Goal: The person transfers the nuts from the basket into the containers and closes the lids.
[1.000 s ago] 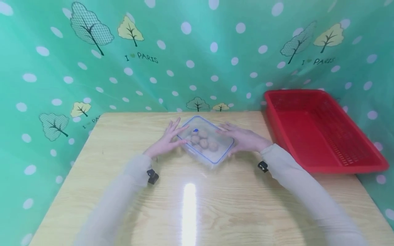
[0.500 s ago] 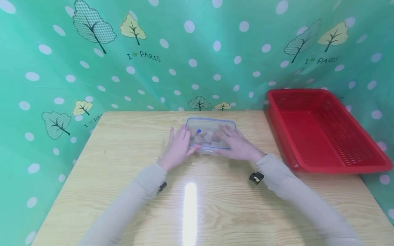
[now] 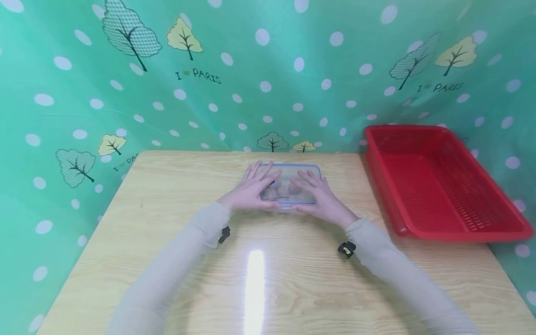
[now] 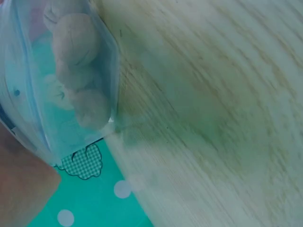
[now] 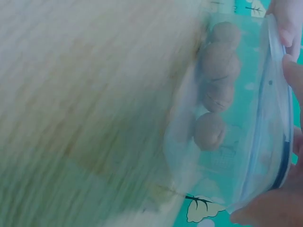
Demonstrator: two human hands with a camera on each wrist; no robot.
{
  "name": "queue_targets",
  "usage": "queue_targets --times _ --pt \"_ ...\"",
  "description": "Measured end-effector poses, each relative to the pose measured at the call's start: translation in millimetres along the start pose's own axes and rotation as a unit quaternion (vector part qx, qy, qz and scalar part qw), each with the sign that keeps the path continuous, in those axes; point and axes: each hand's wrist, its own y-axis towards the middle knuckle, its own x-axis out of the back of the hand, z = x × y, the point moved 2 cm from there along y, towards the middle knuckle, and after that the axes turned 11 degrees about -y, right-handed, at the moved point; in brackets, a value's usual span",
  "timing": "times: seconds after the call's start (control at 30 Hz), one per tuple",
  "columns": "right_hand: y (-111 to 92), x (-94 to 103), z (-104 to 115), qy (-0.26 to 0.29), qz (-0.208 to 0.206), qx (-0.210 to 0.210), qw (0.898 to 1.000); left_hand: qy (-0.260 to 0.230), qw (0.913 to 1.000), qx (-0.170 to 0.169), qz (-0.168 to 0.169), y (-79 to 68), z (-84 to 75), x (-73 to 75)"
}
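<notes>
A clear plastic food container [image 3: 292,171] with a blue-edged lid stands near the back of the table. Several walnuts [image 5: 220,61] lie along its bottom, visible through the side wall. My left hand [image 3: 253,190] rests on the lid's left part, fingers spread and thumb toward the front edge. On the right part lies my right hand [image 3: 321,197], its fingers also spread and its thumb near the front rim. Between the hands a small blue spot on the lid partly shows. The left wrist view shows the container's side wall [image 4: 106,71] close to the wooden surface.
A large red plastic basket [image 3: 427,186] stands to the right, beside my right forearm. The wooden table [image 3: 201,288] ends at the back against a green dotted curtain [image 3: 234,60]. A bright light reflection lies on the table in front.
The container has turned from a diagonal angle to lie square with the table's back edge. Both hands have moved with it, the left farther over the lid.
</notes>
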Motion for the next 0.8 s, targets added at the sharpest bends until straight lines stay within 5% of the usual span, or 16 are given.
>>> queue_targets --times 0.8 --pt "-7.0 -9.4 3.7 -0.052 -0.085 0.005 0.995 0.020 0.9990 -0.031 -0.027 -3.1 -3.1 -9.2"
